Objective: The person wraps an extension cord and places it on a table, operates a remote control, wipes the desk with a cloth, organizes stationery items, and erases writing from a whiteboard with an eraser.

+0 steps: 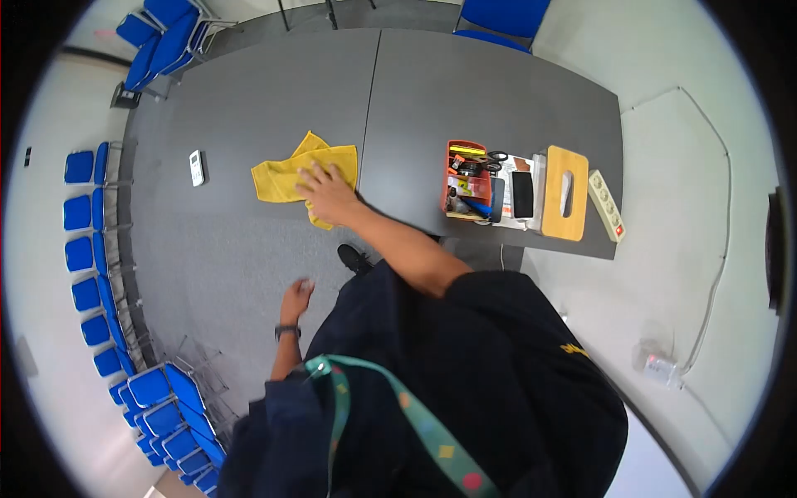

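My right hand (pixel 330 196) lies on a yellow cloth (pixel 278 180) on the grey table, its fingers spread and flat. The cloth is crumpled, with one corner pointing to the far side and another hanging toward the table's near edge. My left hand (pixel 297 299) hangs beside my body, away from the table, with a dark watch (pixel 287 332) on the wrist. Its fingers look loosely curled, and I see nothing in them.
On the grey table (pixel 490 91) lie a white remote (pixel 197 168), a red organizer (pixel 452 148) with scissors and pens, a dark phone (pixel 522 195) and a wooden-topped tissue box (pixel 554 207). A power strip (pixel 606 206) lies at the right edge. Blue chairs (pixel 79 212) line the left wall.
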Motion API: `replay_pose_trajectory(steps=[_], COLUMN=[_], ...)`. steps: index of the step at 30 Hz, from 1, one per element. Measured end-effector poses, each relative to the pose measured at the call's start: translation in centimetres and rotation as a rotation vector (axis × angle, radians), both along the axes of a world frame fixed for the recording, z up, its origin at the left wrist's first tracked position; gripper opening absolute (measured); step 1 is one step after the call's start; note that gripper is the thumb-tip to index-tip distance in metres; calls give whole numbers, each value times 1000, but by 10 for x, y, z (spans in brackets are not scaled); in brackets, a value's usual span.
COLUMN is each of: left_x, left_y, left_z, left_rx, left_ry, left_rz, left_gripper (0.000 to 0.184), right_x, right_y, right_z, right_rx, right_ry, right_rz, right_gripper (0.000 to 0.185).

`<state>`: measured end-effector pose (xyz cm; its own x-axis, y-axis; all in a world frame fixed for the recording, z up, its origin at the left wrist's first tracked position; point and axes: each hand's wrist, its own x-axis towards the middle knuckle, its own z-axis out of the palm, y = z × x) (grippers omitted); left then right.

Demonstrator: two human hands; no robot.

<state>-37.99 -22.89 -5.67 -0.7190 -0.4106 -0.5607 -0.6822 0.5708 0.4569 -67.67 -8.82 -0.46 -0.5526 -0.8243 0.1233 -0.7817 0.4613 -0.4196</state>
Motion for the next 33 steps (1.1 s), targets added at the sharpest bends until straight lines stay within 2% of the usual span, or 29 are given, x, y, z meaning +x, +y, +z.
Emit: replay_pose_trajectory(steps=[1,2,3,4,5,7,8,9,10,12,13,15,17,19,21,22,24,28,29,31,33], left_x=[43,97,114,149,160,215,239,246,263,295,293,304,296,276,229,196,113,-59,-96,-154,-208], left_y=[-22,-47,-50,-65,-65,-99,-114,-130,-148,-181,-190,-216,-241,-267,-294,-307,-335,-387,-400,-424,-433], left_z=[-18,-44,-19,-22,4,3,0,12,7,-4,5,-1,-23,-47,-55,-52,-30,45,54,40,58], left_rx=[-11,-3,44,83,80,132,186,173,184,255,225,233,256,215,45,45,26,20,10,-290,-290], left_ry=[-41,51,-81,-54,-47,-66,-82,-146,-146,64,56,20,-3,-12,76,158,313,436,419,590,499], left_rz=[21,37,143,210,251,295,325,337,358,744,826,842,840,722,471,431,341,308,299,115,85], left_gripper=[45,45,45,43,39,38,36,32,32,30,28,29,29,31,33,33,34,45,51,68,82], right_x=[3,3,0,-3,-16,-61,-84,-109,-116,-108,-96,-42,19,74,110,112,103,19,-9,-51,-90], right_y=[-15,-26,-39,-55,-70,-79,-79,-66,-47,-12,3,-9,-42,-92,-151,-182,-235,-300,-308,-339,-362], right_z=[-13,-23,-34,-43,-49,-42,-64,-83,-71,-66,-78,-61,-62,-65,-64,-62,-55,-57,-60,-66,-67], right_rx=[61,61,14,-34,-49,-44,-180,-147,-27,34,121,146,229,328,320,318,323,249,248,266,255], right_ry=[-62,-67,-45,-26,-33,-24,61,80,191,203,196,89,62,152,109,113,63,98,124,141,149], right_rz=[93,81,-3,-78,-168,-393,-562,-680,-805,-1030,-1065,-1294,-1292,-1099,-857,-851,-568,-539,-602,-679,-815], right_gripper=[60,60,61,61,62,58,56,60,63,65,70,73,71,69,69,69,69,68,67,67,65])
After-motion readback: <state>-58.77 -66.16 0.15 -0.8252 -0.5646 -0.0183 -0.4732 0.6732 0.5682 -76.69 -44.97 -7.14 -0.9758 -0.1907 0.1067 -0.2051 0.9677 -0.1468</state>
